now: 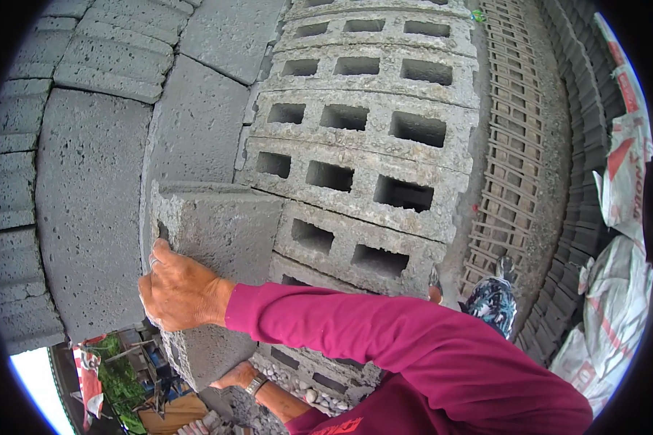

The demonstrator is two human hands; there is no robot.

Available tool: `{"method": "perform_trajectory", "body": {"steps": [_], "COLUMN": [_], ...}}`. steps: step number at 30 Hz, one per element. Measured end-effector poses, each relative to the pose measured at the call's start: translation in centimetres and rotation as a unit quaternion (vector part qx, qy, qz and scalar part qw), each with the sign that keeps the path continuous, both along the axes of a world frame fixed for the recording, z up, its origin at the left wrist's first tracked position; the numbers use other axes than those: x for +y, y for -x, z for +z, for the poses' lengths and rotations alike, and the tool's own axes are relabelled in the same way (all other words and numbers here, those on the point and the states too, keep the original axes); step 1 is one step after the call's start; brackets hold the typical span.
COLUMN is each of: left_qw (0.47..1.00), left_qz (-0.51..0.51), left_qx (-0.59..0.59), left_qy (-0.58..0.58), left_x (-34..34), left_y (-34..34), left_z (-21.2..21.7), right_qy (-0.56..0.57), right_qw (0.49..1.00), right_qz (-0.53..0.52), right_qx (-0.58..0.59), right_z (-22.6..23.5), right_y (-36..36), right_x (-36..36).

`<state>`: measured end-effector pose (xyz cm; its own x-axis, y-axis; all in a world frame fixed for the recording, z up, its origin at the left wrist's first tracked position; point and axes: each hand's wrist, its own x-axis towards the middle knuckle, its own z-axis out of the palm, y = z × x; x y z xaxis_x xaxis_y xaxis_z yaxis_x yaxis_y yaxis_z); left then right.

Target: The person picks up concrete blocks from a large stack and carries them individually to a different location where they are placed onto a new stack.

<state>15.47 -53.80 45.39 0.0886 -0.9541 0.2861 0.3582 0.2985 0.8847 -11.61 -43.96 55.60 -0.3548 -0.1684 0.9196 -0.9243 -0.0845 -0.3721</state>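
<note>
A grey hollow concrete block (pixel 228 225) stands tilted at the left end of a row of stacked blocks, with part of a hole showing in its end face. My right hand (pixel 185 290), in a maroon sleeve, reaches across to the left and grips the block's end, fingers curled over the edge near that hole. Lower down, my left hand (pixel 238 375), with a metal watch at the wrist, holds the block's bottom corner; its fingers are partly hidden.
Hollow blocks (pixel 348 148) lie in rows at centre, holes facing up. More blocks (pixel 91 203) are stacked at left. A slatted strip (pixel 511 138) runs along the ground at right, beside ridged grey stacks (pixel 588 145) and white sacks (pixel 602 312). Pebbles (pixel 310 395) lie below.
</note>
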Motion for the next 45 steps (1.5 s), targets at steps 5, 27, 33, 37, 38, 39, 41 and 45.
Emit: {"method": "perform_trajectory", "body": {"steps": [5,27,33,37,38,39,41,45], "left_qw": [1.000,0.983,0.872,0.829,0.847,0.865,0.874,0.799], "left_qz": [-0.013,0.176,0.238,-0.201,-0.197,-0.185,-0.256,-0.440], "left_qx": [0.021,-0.050,-0.315,-0.274,-0.264,-0.254,-0.265,-0.358], "left_qy": [-0.017,-0.006,0.290,0.444,0.417,0.391,0.316,0.197], "left_x": [-1.8,2.0,7.3,7.9,9.5,12.7,17.8,20.7], "left_y": [-2.2,-2.1,-5.8,-5.1,-2.5,0.8,5.6,9.0], "left_z": [-0.2,2.5,2.7,5.8,6.1,6.3,6.0,5.2], "right_qy": [-0.002,-0.132,0.063,-0.095,-0.153,-0.244,-0.423,-0.267], "right_qw": [0.999,0.991,0.996,0.889,0.824,0.748,0.514,0.236], "right_qz": [-0.030,0.037,-0.047,-0.244,-0.299,-0.336,-0.360,-0.405], "right_qx": [-0.011,0.009,-0.048,-0.376,-0.457,-0.518,-0.653,-0.842], "right_z": [-0.1,0.6,-5.0,-17.7,-22.2,-27.6,-38.7,-46.0], "right_y": [-0.3,2.0,3.5,1.1,-0.8,-3.3,-13.0,-38.2], "right_x": [-0.3,2.7,21.1,37.4,42.2,46.7,58.6,67.6]}}
